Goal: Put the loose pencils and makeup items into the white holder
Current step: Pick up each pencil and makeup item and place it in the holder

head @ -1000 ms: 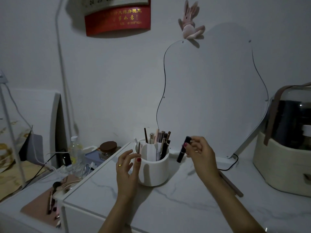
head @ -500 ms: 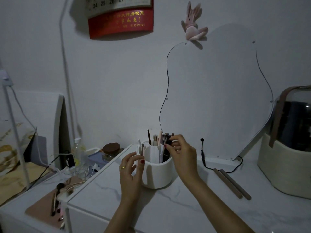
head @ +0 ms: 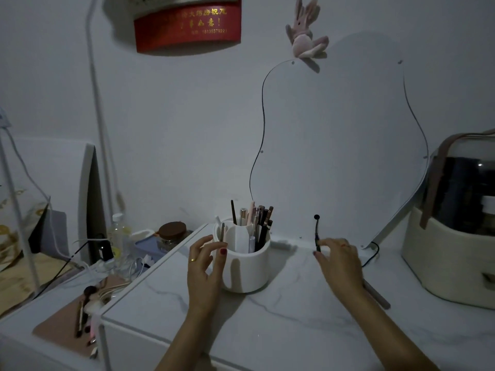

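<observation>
The white holder (head: 249,266) stands on the marble-look tabletop, with several pencils and makeup sticks (head: 261,223) upright in its compartments. My left hand (head: 205,266) cups the holder's left wall, thumb on the front. My right hand (head: 338,263) hovers palm-down to the right of the holder, fingers apart and holding nothing. It covers most of the loose brown pencils (head: 377,295) lying on the table; only their near ends show beyond my wrist.
A black cable plug (head: 317,234) sticks up by my right fingertips, in front of the wavy mirror (head: 348,145). A cream cosmetics case (head: 450,258) stands at the right. The lower shelf on the left holds brushes on a pink mat (head: 80,319), a jar and a bottle.
My right hand put the dark tube into the holder, then moved right and down over the loose pencils. My left hand stayed on the holder.
</observation>
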